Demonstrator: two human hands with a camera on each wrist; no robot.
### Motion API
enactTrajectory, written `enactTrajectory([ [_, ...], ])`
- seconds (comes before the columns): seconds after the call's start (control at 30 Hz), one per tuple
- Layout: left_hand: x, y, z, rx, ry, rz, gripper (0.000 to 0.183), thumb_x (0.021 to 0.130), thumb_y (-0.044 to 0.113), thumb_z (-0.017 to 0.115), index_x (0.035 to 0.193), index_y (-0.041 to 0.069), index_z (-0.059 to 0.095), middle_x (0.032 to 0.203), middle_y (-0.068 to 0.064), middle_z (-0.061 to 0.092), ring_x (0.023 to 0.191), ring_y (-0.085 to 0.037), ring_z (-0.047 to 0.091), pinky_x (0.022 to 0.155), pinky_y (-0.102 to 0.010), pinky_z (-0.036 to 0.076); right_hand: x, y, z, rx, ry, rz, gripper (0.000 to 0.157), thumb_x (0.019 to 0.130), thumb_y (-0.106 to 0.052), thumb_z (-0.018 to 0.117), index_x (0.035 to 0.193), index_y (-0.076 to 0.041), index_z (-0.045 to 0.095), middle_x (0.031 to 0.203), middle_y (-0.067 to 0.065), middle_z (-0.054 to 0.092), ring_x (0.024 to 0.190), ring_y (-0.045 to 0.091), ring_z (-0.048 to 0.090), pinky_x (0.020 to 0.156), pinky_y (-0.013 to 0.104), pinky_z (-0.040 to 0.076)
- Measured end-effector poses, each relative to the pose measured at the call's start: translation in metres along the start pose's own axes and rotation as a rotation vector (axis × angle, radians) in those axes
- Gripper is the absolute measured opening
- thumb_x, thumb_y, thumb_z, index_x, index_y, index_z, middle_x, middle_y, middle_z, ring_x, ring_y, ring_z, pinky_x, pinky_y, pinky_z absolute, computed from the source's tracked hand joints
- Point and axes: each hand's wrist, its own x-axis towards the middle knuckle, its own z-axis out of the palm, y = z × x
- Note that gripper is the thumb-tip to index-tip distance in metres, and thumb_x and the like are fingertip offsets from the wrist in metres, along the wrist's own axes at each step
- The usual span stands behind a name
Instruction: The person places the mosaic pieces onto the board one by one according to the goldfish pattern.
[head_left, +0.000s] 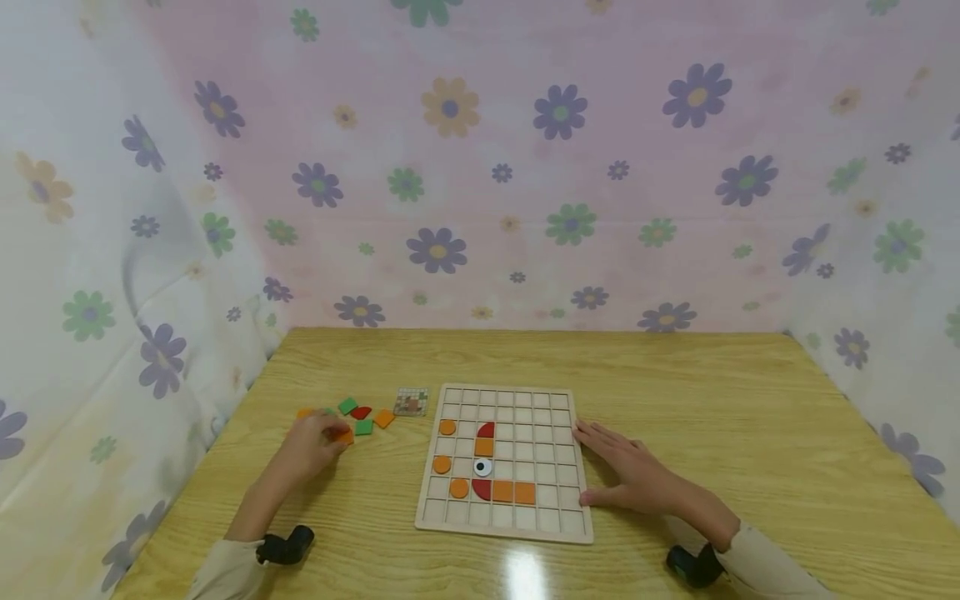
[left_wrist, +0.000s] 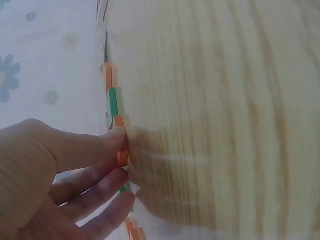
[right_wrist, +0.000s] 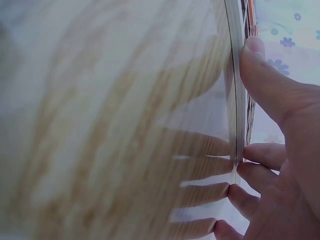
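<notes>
My left hand (head_left: 311, 446) is at the loose pieces on the left of the table. Its thumb and fingers pinch an orange square tile (left_wrist: 122, 158), low at the tabletop. On the right, my right hand (head_left: 633, 475) rests with spread fingers and thumb against the edge of a wooden grid board (head_left: 525, 533). The board's cells hold three orange discs (head_left: 447, 427), two red quarter-round tiles (head_left: 487, 430), three orange square tiles (head_left: 484, 447) and one googly-eye piece (head_left: 482, 467).
Around my left hand lie green square tiles (head_left: 363, 427), a red leaf-shaped piece (head_left: 362, 412) and another orange tile (head_left: 385, 418). A small pattern card (head_left: 412, 402) sits by the board's upper left corner. Flowered cloth (head_left: 510, 275) hangs behind the wooden table (head_left: 675, 367).
</notes>
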Motion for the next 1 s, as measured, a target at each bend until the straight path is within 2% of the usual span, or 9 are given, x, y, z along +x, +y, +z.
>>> enactTrajectory([
  [0.27, -0.002, 0.000, -0.001, 0.029, -0.031, -0.047, 0.015, 0.079, 0.001, 0.073, 0.094, 0.000, 0.071, 0.085, -0.004, 0.064, 0.079, -0.021, 0.061, 0.068, -0.035, 0.051, 0.001, -0.002, 0.000, 0.001, -0.001, -0.003, 0.090, 0.080, -0.055, 0.067, 0.145, -0.002, 0.035, 0.150, 0.018, 0.029, 0.135, 0.043, 0.026, 0.091, 0.071, 0.026],
  [0.5, -0.003, 0.003, -0.003, 0.072, -0.027, -0.025, 0.013, 0.079, 0.003, 0.073, 0.091, -0.001, 0.071, 0.081, -0.006, 0.065, 0.071, -0.015, 0.059, 0.063, -0.031, 0.050, 0.001, -0.002, 0.000, 0.006, -0.008, 0.001, 0.090, 0.080, -0.055, 0.067, 0.146, -0.003, 0.034, 0.150, 0.018, 0.029, 0.135, 0.043, 0.025, 0.091, 0.071, 0.026],
  [0.63, -0.002, 0.005, -0.003, 0.052, -0.011, -0.017, 0.012, 0.077, 0.002, 0.071, 0.089, -0.001, 0.071, 0.080, -0.005, 0.065, 0.071, -0.014, 0.059, 0.062, -0.029, 0.050, 0.001, -0.003, -0.001, 0.009, -0.013, 0.004, 0.090, 0.080, -0.055, 0.067, 0.146, -0.002, 0.034, 0.151, 0.018, 0.028, 0.136, 0.043, 0.025, 0.091, 0.071, 0.026],
  [0.8, -0.002, 0.009, -0.002, -0.014, 0.014, -0.032, 0.018, 0.077, 0.004, 0.073, 0.094, -0.001, 0.072, 0.085, -0.006, 0.067, 0.076, -0.018, 0.061, 0.062, -0.028, 0.051, 0.000, -0.004, -0.003, 0.019, -0.018, 0.007, 0.090, 0.080, -0.055, 0.067, 0.146, -0.003, 0.034, 0.151, 0.018, 0.027, 0.136, 0.043, 0.024, 0.091, 0.073, 0.025],
  [1.0, 0.000, 0.024, -0.001, -0.079, 0.054, -0.019, 0.017, 0.080, 0.007, 0.073, 0.095, 0.000, 0.072, 0.084, -0.005, 0.065, 0.077, -0.019, 0.060, 0.060, -0.026, 0.050, 0.000, -0.004, -0.002, 0.011, -0.020, 0.010, 0.090, 0.080, -0.055, 0.066, 0.146, -0.002, 0.034, 0.151, 0.018, 0.028, 0.136, 0.044, 0.024, 0.090, 0.072, 0.026],
])
